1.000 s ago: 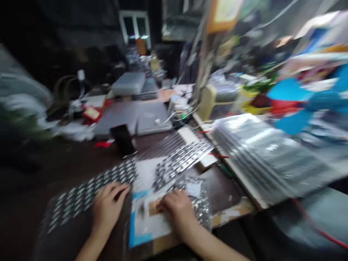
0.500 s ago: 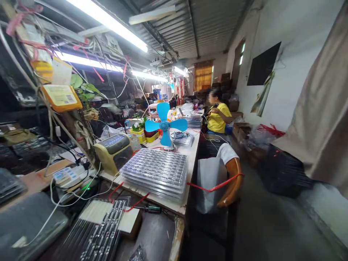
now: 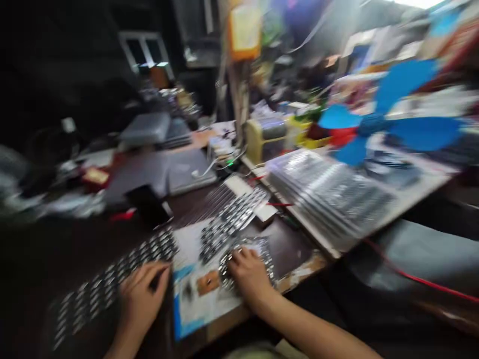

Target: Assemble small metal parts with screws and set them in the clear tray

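My left hand [image 3: 144, 294] is over the near end of a long tray of small shiny parts [image 3: 123, 274]. Its thumb and forefinger come together around a dark gap; blur hides what is between them, if anything. At a loose heap of small shiny metal parts [image 3: 226, 271], my right hand [image 3: 250, 276] reaches down with bent fingers, their tips lost in the heap. Between the hands, a small orange-brown block [image 3: 208, 283] lies on a white sheet with blue edges [image 3: 177, 314]. A second tray of parts [image 3: 232, 219] is just beyond my right hand.
Stacked clear trays [image 3: 329, 189] stand on the raised table at right, by a blue fan [image 3: 372, 124]. A dark phone-like slab [image 3: 148, 205] is beyond the left tray. Grey covered slabs [image 3: 190, 169] and a yellow-cased device [image 3: 265, 137] sit farther back. A red cord [image 3: 419, 279] runs at right.
The view has swung left and down to the near bench. Both my hands, absent before, are now in view among the parts. The person in yellow is out of view.
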Motion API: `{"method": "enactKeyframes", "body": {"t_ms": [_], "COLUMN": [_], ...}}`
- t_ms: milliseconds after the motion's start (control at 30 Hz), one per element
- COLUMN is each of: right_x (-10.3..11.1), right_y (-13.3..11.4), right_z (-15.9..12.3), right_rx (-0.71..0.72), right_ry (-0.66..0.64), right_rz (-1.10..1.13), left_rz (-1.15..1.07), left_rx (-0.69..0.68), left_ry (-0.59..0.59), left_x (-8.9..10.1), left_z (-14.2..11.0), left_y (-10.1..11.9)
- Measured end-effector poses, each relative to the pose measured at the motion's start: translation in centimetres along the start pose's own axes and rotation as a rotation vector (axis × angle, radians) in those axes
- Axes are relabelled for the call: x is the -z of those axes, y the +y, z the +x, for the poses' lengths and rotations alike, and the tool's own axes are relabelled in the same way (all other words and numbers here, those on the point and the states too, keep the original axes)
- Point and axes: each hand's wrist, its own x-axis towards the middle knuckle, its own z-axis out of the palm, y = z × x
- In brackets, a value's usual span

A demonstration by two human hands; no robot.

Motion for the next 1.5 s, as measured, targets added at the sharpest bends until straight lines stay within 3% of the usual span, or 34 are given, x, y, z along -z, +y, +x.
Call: {"method": "enactKeyframes", "body": {"t_ms": [67,133,333,433,600,700,767,1000,1233,1500], "right_x": [-1.6,-2.3,-1.9,-2.0,-2.1,-2.2,-2.3,-2.1,-2.3,-2.3], "right_y": [0.4,0.7,0.8,1.0,1.3,1.4,1.5,1.4,0.9,1.1], "right_z": [0.7,0.9,0.1,0.2,0.2,0.2,0.3,0.5,0.6,0.4], "right_rx": [0.014,0.049,0.070,0.080,0.089,0.081,0.091,0.119,0.131,0.115], "right_ry": [0.025,0.088,0.182,0.199,0.245,0.249,0.242,0.186,0.129,0.160], "right_rz": [-0.065,-0.155,-0.200,-0.171,-0.079,0.012,0.080,0.073,-0.125,-0.050], "left_rz": [0.106,0.169,0.206,0.184,-0.172,-0.435,-0.491,-0.269,-0.218,-0.156], "left_rx": [0.035,-0.013,-0.029,-0.001,0.191,0.304,0.324,0.241,0.105,0.012], "left_ry": [-0.056,-0.131,-0.197,-0.236,-0.228,-0.282,-0.317,-0.250,-0.206,-0.190], "left_x": [1.3,1.1,-2.1,-2.5,-1.1,-0.1,0.1,-0.9,-1.3,-2.2], "left_z": [-2.3,-2.9,-0.7,-0.1,-0.8,-2.1,-3.2,-6.0,-6.6,-7.1], "left_y": [-1.8,-2.2,0.0,0.1,-1.1,-1.6,-1.6,-0.8,-0.9,-0.4]}}
